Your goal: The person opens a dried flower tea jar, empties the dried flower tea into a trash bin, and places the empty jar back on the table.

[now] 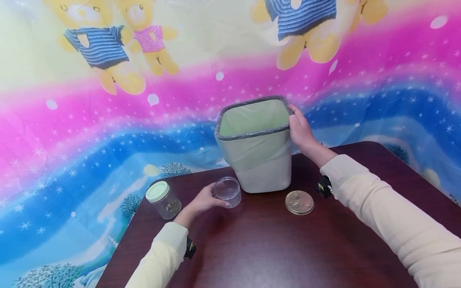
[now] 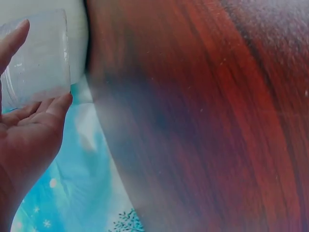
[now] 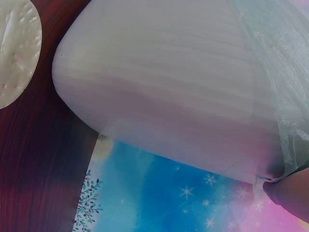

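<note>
A small clear round plastic tub point(image 1: 232, 196) is in my left hand point(image 1: 205, 201), gripped between thumb and fingers. The tub looks hollow, and the left wrist view shows the same clear tub point(image 2: 41, 67) beside the bin's pale wall. At the back of the table, a pale square waste bin point(image 1: 268, 166) leans slightly, lined with a thin translucent green bag point(image 1: 248, 118). My right hand point(image 1: 301, 132) holds the bin's dark rim at its right side. In the right wrist view, only part of that hand point(image 3: 292, 195) shows, touching the bag's edge.
Left of the tub stands a clear jar point(image 1: 171, 206) with a pale green lid and small bits inside. A gold-coloured round disc point(image 1: 299, 202) lies on the dark wooden table point(image 1: 248, 248), right of the bin. A printed teddy-bear cloth point(image 1: 173, 92) hangs behind the table.
</note>
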The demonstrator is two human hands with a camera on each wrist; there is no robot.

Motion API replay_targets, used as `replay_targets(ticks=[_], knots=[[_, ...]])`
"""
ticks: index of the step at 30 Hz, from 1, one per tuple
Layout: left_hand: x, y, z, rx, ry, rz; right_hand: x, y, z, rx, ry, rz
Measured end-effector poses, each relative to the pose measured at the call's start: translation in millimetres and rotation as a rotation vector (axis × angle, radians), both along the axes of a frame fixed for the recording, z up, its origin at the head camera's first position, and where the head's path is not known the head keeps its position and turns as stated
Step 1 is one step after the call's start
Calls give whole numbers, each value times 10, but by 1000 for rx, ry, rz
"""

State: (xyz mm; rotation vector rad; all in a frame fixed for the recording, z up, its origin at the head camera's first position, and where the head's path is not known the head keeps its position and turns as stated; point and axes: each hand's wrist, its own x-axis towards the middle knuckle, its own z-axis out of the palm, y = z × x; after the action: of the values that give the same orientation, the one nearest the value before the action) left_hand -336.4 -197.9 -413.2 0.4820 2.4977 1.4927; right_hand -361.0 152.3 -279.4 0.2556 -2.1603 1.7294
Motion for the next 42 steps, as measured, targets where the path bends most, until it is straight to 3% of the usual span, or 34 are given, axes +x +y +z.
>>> replay_targets(ticks=[5, 13, 19, 31, 42], knots=[[-30, 40, -68, -20, 10, 58, 13, 4, 8, 9, -3, -1], [-49, 81, -161, -27, 12, 98, 27, 2, 17, 10, -3, 0], [-62, 112, -170, -30, 11, 94, 17, 3, 7, 10, 0, 0], [-128, 105, -309, -45, 13, 95, 0, 13, 5, 26, -3, 0], [-144, 90, -346, -27, -21, 108, -23, 11, 3, 21, -14, 2]])
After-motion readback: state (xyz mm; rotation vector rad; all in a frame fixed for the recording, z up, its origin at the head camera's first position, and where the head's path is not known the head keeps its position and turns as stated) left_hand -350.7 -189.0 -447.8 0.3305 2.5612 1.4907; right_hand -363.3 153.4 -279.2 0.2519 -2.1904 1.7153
